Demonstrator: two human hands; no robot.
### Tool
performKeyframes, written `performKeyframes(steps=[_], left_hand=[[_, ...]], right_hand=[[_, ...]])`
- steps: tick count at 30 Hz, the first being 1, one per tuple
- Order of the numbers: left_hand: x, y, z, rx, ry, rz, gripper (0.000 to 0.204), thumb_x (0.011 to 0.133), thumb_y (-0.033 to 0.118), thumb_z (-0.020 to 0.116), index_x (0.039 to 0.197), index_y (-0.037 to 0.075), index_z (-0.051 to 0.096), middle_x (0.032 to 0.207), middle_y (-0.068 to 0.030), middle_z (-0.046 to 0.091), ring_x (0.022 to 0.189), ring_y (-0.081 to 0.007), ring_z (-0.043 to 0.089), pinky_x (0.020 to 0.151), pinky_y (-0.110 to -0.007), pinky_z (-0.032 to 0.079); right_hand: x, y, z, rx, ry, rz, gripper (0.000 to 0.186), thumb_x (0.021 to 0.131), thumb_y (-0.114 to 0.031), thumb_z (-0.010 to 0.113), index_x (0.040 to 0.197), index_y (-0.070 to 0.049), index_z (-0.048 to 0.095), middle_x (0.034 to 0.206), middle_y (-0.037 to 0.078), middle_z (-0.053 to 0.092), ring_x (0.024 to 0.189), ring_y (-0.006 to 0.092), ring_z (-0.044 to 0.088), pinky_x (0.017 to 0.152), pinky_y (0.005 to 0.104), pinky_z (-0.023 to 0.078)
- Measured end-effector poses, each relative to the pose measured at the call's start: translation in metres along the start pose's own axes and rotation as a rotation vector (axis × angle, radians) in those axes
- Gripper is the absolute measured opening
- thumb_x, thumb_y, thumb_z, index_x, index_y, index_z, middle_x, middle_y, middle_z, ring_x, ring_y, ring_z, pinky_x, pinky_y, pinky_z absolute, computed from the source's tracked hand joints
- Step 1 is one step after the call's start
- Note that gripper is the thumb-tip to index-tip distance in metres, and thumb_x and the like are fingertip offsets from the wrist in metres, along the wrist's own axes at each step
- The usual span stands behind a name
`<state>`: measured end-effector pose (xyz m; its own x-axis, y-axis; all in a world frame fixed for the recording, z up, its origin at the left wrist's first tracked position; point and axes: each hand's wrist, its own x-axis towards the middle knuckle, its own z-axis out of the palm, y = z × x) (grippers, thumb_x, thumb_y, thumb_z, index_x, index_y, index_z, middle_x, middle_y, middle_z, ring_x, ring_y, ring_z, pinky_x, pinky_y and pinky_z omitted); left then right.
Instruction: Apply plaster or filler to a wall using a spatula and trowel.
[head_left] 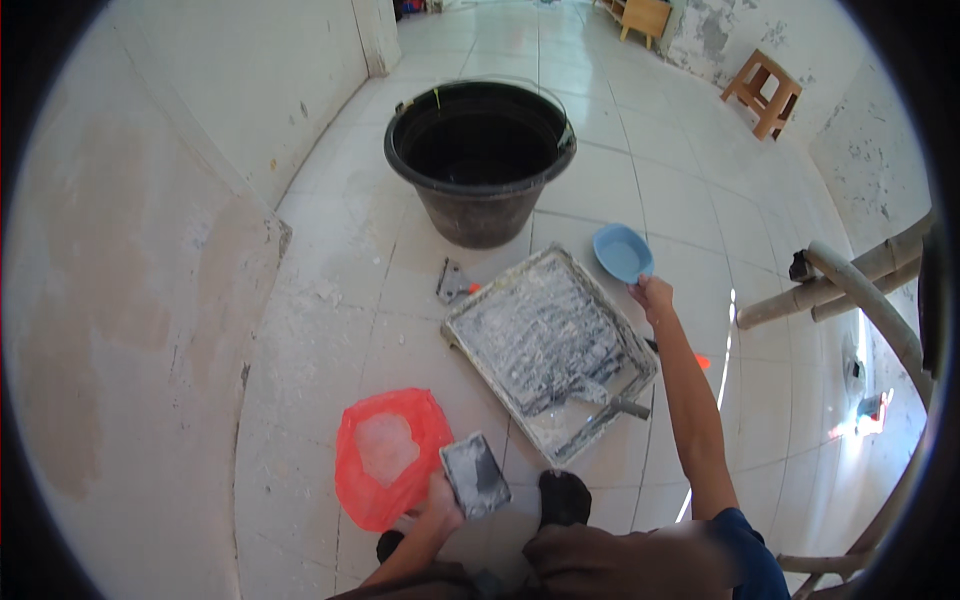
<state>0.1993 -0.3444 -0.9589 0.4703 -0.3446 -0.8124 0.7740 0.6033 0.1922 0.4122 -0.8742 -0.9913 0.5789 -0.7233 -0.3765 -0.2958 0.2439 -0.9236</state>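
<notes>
Bowl, two o'clock: our right hand pinches it, best kept level. Our left hand pinches a pan, six o'clock

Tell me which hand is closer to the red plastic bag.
Left. The left hand is close by the red plastic bag, on its right; the right hand is farther ahead and rightward, holding the blue bowl.

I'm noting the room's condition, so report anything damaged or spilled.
Flaked dark patches scar the white painted wall behind the brown splay-legged stool, suggesting damage. Pale flecks litter the white tiled floor left of the grey-crusted rectangular tray, perhaps spilled residue.
</notes>
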Motion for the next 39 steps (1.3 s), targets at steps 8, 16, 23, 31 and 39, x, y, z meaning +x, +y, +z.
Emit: performKeyframes(steps=[8,16,23,31,39], left_hand=[[0.063,-0.017,0.002,0.081,0.027,0.12,0.046,0.105,0.035,0.035,0.123,0.004,0.065,0.122,-0.0144,0.069,0.111,-0.0305,0.065,0.103,-0.045,0.05],[0.074,-0.032,-0.01,0.486,-0.017,0.713,0.04,0.11,0.033,0.04,0.132,0.001,0.051,0.127,-0.0113,0.053,0.123,-0.0212,0.048,0.112,-0.034,0.033],[0.016,-0.011,0.046,0.908,0.198,0.973,0.047,0.107,0.024,0.048,0.143,-0.005,0.038,0.14,-0.0192,0.046,0.136,-0.0302,0.039,0.119,-0.042,0.023],[0.012,0.044,0.07,0.609,-0.118,0.569,0.05,0.103,0.021,0.053,0.146,0.002,0.037,0.144,-0.0178,0.046,0.138,-0.0295,0.042,0.119,-0.042,0.026],[0.073,0.07,0.15,0.681,0.035,0.244,0.061,0.094,0.012,0.064,0.146,0.01,0.031,0.134,-0.013,0.056,0.114,-0.03,0.064,0.083,-0.048,0.057]], right_hand=[[-0.116,-0.023,-0.019,-0.611,-0.014,-0.367,0.022,0.095,-0.015,0.062,0.111,-0.001,0.065,0.104,0.012,0.071,0.084,0.0277,0.069,0.073,0.0417,0.055],[-0.27,-0.015,-0.047,-1.33,-0.494,-0.82,0.031,0.086,-0.023,0.071,0.11,-0.004,0.064,0.098,0.017,0.069,0.096,0.0331,0.064,0.089,0.0467,0.046],[-0.274,-0.011,-0.046,-1.444,-0.536,-0.681,0.03,0.086,-0.025,0.072,0.107,-0.004,0.065,0.096,0.017,0.068,0.107,0.0353,0.06,0.098,0.0498,0.04],[-0.246,-0.066,-0.055,-1.056,-0.493,-0.626,0.026,0.082,-0.015,0.077,0.107,-0.012,0.071,0.094,0.013,0.067,0.091,0.0329,0.065,0.079,0.0465,0.05],[-0.203,-0.133,-0.063,-1.322,-0.464,-0.942,0.026,0.079,-0.018,0.08,0.104,-0.015,0.079,0.091,0.006,0.065,0.094,0.0232,0.062,0.088,0.0397,0.045]])
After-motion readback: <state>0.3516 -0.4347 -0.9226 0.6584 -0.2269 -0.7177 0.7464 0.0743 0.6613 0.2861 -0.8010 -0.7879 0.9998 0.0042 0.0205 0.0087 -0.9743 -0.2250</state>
